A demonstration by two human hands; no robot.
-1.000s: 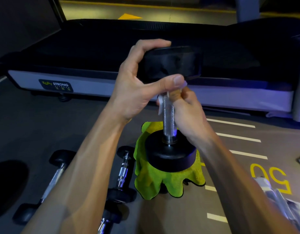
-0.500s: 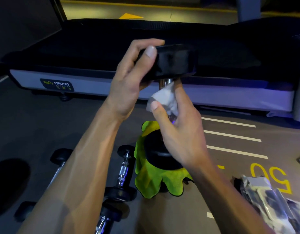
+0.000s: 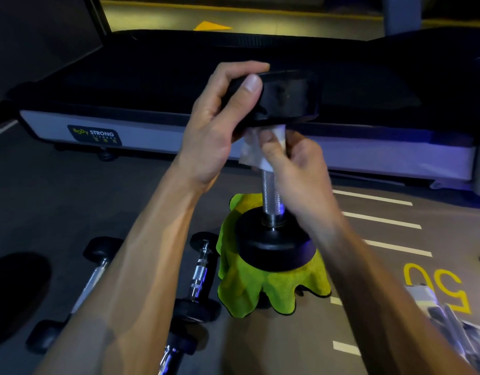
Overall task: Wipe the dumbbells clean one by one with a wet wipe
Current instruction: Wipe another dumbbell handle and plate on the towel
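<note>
A black dumbbell (image 3: pixel 271 190) with a knurled chrome handle stands upright, its lower head resting on a yellow-green cloth (image 3: pixel 260 290). My left hand (image 3: pixel 222 123) grips the upper black head from the left, thumb across its front. My right hand (image 3: pixel 295 163) pinches a white wet wipe (image 3: pixel 253 151) around the top of the handle, just under the upper head. The lower part of the handle shows bare.
Several smaller dumbbells (image 3: pixel 198 277) lie on the grey floor at lower left. A treadmill base (image 3: pixel 141 131) runs across behind. A shiny wipe packet (image 3: pixel 455 323) lies at lower right near yellow floor numbers and white lines.
My right hand with the wipe went from the handle's upper part, swept around it, and now sits at the very top under the head. My left hand's thumb shifted onto the head's front.
</note>
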